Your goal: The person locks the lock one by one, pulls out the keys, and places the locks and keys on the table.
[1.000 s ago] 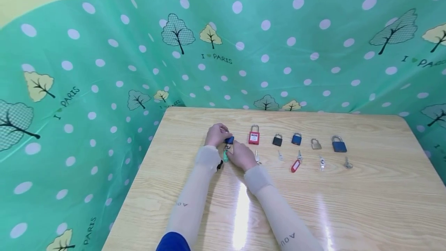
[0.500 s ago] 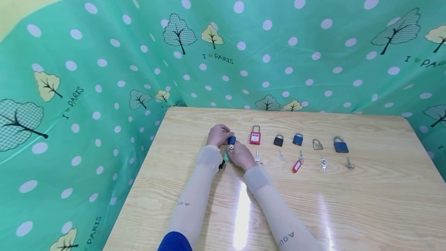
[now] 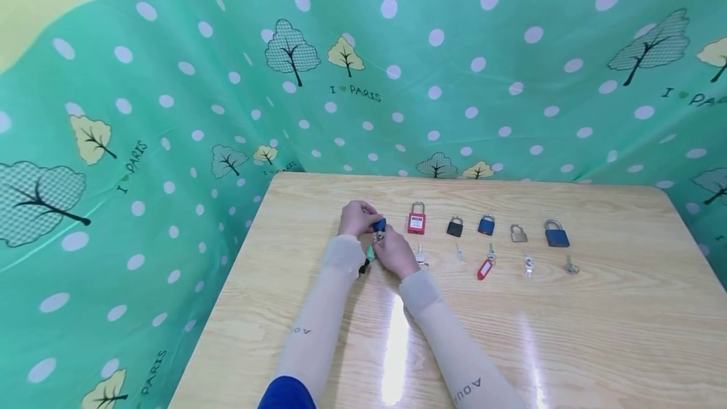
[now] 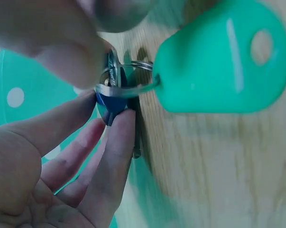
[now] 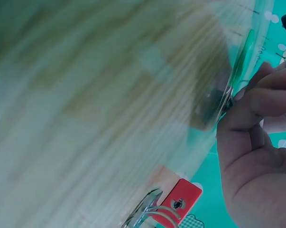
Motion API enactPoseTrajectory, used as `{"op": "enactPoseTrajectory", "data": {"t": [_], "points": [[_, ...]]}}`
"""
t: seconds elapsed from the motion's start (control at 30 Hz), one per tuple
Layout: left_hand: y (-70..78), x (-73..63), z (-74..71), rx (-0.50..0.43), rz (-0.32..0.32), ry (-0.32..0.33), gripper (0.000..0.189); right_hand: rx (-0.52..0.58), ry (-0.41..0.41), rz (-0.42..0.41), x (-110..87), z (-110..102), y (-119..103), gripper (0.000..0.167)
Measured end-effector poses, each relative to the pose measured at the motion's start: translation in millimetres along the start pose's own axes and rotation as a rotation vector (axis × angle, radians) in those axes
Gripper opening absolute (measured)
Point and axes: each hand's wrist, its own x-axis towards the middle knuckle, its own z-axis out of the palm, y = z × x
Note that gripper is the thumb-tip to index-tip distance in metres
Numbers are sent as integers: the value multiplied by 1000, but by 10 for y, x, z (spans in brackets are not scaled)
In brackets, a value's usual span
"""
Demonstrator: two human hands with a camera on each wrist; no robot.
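Observation:
My left hand (image 3: 356, 218) pinches a small blue padlock (image 3: 379, 225) between thumb and fingers, at the left end of the row of locks. Just below it, my right hand (image 3: 396, 251) pinches a key at the padlock's lower end. From that key's ring hangs a green key tag (image 4: 209, 66), large in the left wrist view. The blue padlock body (image 4: 113, 103) shows there between the fingertips of both hands. Fingers cover most of the key, so how deep it sits in the lock cannot be seen. In the right wrist view, the green tag (image 5: 242, 57) appears edge-on beside the curled right fingers.
Right of my hands lie a red padlock (image 3: 416, 223), a black padlock (image 3: 454, 226), a blue one (image 3: 486, 225), a silver one (image 3: 518, 233) and a larger blue one (image 3: 556, 236). Keys lie in front, one with a red tag (image 3: 484, 269). A polka-dot curtain (image 3: 397, 81) hangs behind.
The green tag has swung into a more slanted position below the padlock. Both hands keep their grip, with only small shifts; the other locks and keys lie as before.

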Motion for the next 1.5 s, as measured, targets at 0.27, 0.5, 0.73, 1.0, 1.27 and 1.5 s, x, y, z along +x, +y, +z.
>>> {"op": "enactPoseTrajectory", "data": {"t": [0.27, 0.5, 0.73, 1.0, 1.27, 1.5], "points": [[-37, 22, 14, -153, -1, -33, 18, 119, 20, 25, 5, -25, 2, 28], [-89, -23, 4, -442, 11, -63, 24, 225, 152, 20, 24, -53, -20, 27], [-79, -61, -45, -555, 14, -87, 24, 291, 215, 20, 55, -152, 5, 34], [-15, -91, -110, -666, 21, -147, 34, 519, 188, 75, 92, -241, 35, 33], [48, -101, -164, -612, 32, -214, 54, 607, 206, 65, 76, -278, 54, 29], [50, -57, -197, -521, 63, -210, 45, 684, 178, 103, 42, -253, 62, 31]]}}
